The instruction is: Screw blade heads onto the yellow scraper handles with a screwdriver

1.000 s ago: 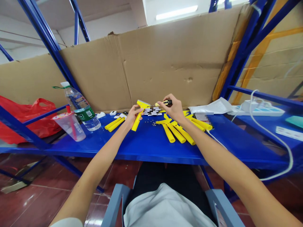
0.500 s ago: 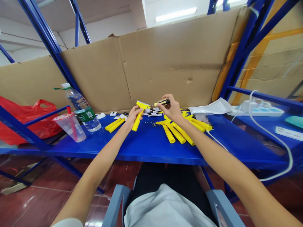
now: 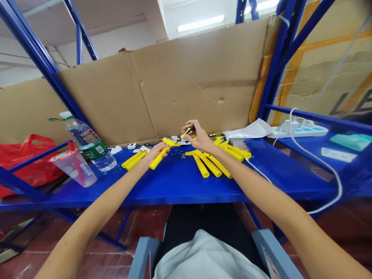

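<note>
My left hand (image 3: 156,152) is closed around a yellow scraper (image 3: 158,159) with a T-shaped head, its handle slanting down toward me. In my right hand (image 3: 201,139) is a screwdriver (image 3: 188,131) with a black and pale yellow handle, held tilted. Its tip points down at the scraper's head; whether it touches a screw there is too small to tell. Loose small screws (image 3: 183,156) lie on the blue table between the hands. Several yellow scraper handles (image 3: 212,166) are spread beneath and beside my right forearm. More yellow scrapers (image 3: 134,159) rest left of my left hand.
Small black-and-white packs (image 3: 175,138) lie behind the hands, before a cardboard wall (image 3: 186,85). At left stand a water bottle (image 3: 94,149) and a plastic cup (image 3: 76,168) with a red straw. A white cable (image 3: 334,174) and power strip (image 3: 312,131) are at right.
The scraper has tipped over, its head now lying flatter. The screwdriver has swung from nearly level to a steeper slant. My view has shifted, so the scene sits further left.
</note>
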### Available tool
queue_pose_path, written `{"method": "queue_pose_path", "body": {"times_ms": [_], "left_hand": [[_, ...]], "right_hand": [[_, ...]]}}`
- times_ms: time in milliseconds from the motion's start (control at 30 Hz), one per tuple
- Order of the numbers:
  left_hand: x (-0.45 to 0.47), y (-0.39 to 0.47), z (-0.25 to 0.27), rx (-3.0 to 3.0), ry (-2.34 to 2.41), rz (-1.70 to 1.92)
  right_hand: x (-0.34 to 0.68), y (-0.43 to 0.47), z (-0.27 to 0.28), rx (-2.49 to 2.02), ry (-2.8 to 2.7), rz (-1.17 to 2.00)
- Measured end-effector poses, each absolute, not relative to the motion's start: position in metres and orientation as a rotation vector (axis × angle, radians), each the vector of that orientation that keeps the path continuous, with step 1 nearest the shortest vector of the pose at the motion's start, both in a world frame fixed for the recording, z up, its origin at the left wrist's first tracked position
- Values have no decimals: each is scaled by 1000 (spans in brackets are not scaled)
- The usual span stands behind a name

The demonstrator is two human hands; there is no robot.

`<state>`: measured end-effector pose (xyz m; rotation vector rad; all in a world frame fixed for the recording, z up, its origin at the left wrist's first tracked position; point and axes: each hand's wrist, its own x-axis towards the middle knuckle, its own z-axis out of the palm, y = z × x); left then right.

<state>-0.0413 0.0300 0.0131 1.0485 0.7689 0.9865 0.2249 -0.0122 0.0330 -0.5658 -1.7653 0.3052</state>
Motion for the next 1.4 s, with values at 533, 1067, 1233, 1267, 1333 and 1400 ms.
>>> {"method": "queue_pose_path", "body": {"times_ms": [533, 1067, 1233, 1267, 1333, 1400], "left_hand": [[-56, 12, -4, 1222, 750, 796], [-58, 13, -8, 1173, 745, 676], [-58, 11, -4, 1134, 755, 655], [-58, 10, -3, 1119, 748, 660], [-58, 9, -1, 1085, 723, 677], [-58, 8, 0, 1060, 696, 696]], "right_hand": [[218, -17, 31, -518, -1800, 330], [215, -24, 31, -521, -1934, 277], [215, -27, 33, -466, -1955, 356], [215, -27, 33, -467, -1945, 362], [215, -26, 33, -477, -1924, 360], [215, -23, 32, -501, -1900, 326]]}}
